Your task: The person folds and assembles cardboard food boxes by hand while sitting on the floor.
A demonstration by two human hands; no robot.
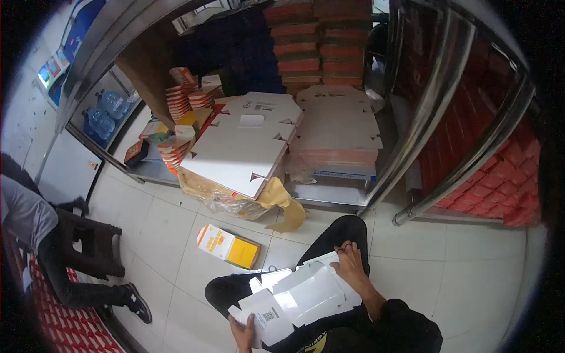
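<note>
A partly folded white carton (pixel 312 288) lies across my lap, its glossy inside facing up in the middle and a printed square code on its left panel. My left hand (pixel 242 333) grips the lower left end of that panel, thumb on top. At the upper right edge my right hand (pixel 351 265) holds the carton with bent fingers; the fingertips are partly hidden. On the floor beyond my knee lies a yellow and white carton (pixel 229 246) with orange print.
Flat white carton blanks (pixel 247 135) are stacked on a low metal shelf ahead, beside a second stack (pixel 335 123). Orange and white cartons (pixel 182 100) pile up behind. Curved metal posts (pixel 435 100) stand at right, near red wrapped bundles (pixel 488 188). Another person's leg (pixel 76 288) shows at left.
</note>
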